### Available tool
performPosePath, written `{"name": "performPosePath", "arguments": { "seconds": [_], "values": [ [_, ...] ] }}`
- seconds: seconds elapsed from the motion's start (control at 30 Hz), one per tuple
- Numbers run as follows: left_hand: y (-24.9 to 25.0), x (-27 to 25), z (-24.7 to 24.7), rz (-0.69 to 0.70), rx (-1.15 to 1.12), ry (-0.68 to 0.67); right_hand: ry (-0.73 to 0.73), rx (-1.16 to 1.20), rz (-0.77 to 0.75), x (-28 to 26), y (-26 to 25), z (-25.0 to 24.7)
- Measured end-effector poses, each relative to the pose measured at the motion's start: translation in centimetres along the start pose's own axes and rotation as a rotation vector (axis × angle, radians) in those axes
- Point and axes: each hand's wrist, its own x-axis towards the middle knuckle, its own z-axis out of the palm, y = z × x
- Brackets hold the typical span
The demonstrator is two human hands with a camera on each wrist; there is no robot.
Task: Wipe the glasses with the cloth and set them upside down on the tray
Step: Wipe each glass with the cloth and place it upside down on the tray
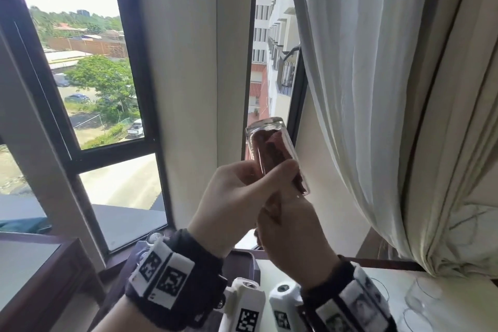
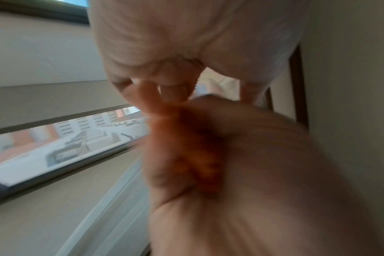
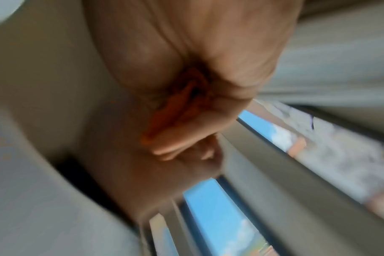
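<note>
Clear, straight-walled drinking glass (image 1: 275, 155) is held up in front of the window, base tilted toward one o'clock and mouth toward the person, with a reddish-brown cloth (image 1: 272, 148) stuffed inside it. The left hand (image 1: 237, 202) wraps its fingers around the lower wall near the rim. The right hand (image 1: 293, 229) sits just below the mouth at five o'clock, gripping the tail of the cloth that trails out. Both wrist views are blurred and show only skin and orange-red fabric.

As a judgement, the glass is light, rigid, smooth and breakable; it could slip, so a full wrap around the mid-wall suits it better than a fingertip pinch at the rim. The cloth is soft and limp and will bunch, so twisting it from its free end should sweep the inner wall.

At six o'clock, a dark tray (image 1: 242, 264) lies on the table, mostly hidden by the wrists. More clear glasses (image 1: 420, 302) stand at four o'clock.
</note>
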Motion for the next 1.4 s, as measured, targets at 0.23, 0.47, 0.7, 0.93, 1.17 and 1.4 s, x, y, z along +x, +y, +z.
{"name": "performPosePath", "arguments": {
  "seconds": [0.23, 0.47, 0.7, 0.93, 1.17, 1.4],
  "values": [
    [-0.4, 0.6, -0.5, -0.095, -0.15, -0.048, -0.19, 0.543, 0.238, -0.5, -0.1, -0.4],
    [-1.2, 1.2, -0.3, -0.049, 0.06, -0.059, -0.075, 0.404, 0.27, -0.1, 0.5, -0.1],
    [-3.0, 0.5, -0.6, -0.231, -0.427, -0.318, -0.166, 1.85, 0.563, -0.6, -2.3, -1.3],
    [-3.5, 0.5, -0.9, -0.238, -0.289, -0.143, 0.203, 0.9, 0.484, -0.9, -0.7, -2.0],
    [0.8, 0.4, -1.1, -0.123, -0.265, -0.163, 0.115, -0.216, -0.389, -2.6, 2.1, -1.1],
    [0.5, -0.1, -1.0, 0.105, -0.238, -0.218, 0.082, 0.038, -0.238, -2.5, 0.2, -1.0]
  ]
}}
